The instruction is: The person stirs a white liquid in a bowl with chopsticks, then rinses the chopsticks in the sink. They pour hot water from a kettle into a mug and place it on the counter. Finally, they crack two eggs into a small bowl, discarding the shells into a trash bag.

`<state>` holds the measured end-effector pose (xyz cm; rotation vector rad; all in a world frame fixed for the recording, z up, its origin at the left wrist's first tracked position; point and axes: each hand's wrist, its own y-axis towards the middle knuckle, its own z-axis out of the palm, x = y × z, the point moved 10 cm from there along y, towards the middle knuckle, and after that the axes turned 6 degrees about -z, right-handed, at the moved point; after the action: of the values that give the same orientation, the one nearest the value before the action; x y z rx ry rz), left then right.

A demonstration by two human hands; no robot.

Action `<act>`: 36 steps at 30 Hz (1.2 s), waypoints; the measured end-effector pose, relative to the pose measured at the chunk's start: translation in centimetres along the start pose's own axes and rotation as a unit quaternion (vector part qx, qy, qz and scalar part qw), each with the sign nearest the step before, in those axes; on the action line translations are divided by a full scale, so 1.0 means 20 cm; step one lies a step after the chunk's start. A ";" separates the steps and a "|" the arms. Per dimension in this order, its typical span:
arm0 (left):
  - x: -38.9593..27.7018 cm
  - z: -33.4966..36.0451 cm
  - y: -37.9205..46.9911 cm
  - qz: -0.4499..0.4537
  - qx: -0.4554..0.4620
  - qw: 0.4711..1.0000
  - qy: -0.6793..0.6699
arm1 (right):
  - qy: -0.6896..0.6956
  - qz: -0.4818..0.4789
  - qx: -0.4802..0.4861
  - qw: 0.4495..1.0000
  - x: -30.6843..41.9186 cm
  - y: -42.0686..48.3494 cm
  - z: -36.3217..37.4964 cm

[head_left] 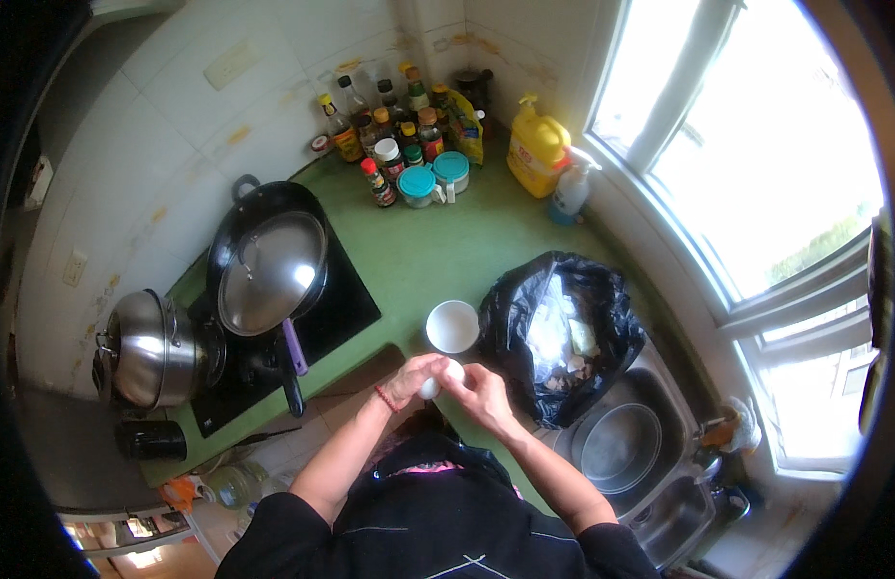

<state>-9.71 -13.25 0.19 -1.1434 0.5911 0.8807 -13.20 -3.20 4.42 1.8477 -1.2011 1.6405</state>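
Observation:
A smooth white egg [454, 372] is held between my two hands, close to the counter's front edge. The fingers of my left hand [410, 379] wrap over it from the left, with a beaded red bracelet on the wrist. From the other side, the thumb and fingers of my right hand [486, 399] press on it. Another rounded white surface [428, 389] shows beneath the left fingers; whether it belongs to a second egg I cannot tell. Just beyond my hands stands a white bowl [452, 327] on the green counter [397, 250]. Beside the bowl sits an opened black plastic bag [507, 298] with waste inside.
On the left, a lidded wok [274, 275] and a steel steamer pot [147, 351] rest on the black cooktop [346, 307]. A metal basin [618, 449] lies in the sink [679, 427]. Sauce bottles [344, 134] and a yellow pump jug [536, 148] line the back.

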 end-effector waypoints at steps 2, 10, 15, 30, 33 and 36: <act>0.04 -0.06 -0.02 -0.010 -0.019 0.999 0.040 | -0.048 -0.017 0.037 0.998 0.03 0.03 0.06; 0.12 -0.20 -0.19 -0.002 -0.047 0.978 -0.205 | 0.234 0.144 -0.014 0.961 -0.42 0.19 0.17; 0.11 -0.15 -0.22 0.019 -0.018 0.956 -0.293 | 0.266 0.187 -0.107 0.940 -0.73 0.38 0.27; -0.09 -0.10 -0.25 0.049 0.003 0.940 -0.337 | 0.454 0.097 -0.080 0.882 -0.14 0.01 -0.06; -0.11 -0.01 -0.20 0.029 0.038 0.951 -0.304 | 0.474 0.047 -0.136 0.869 -0.16 -0.18 -0.33; -0.13 0.11 -0.14 0.019 0.053 0.958 -0.282 | 0.457 -0.010 -0.217 0.863 -0.29 -0.44 -0.65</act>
<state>-8.82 -12.43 4.43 -0.7336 0.1853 1.1360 -13.81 13.48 4.27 0.6329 -0.9631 1.7108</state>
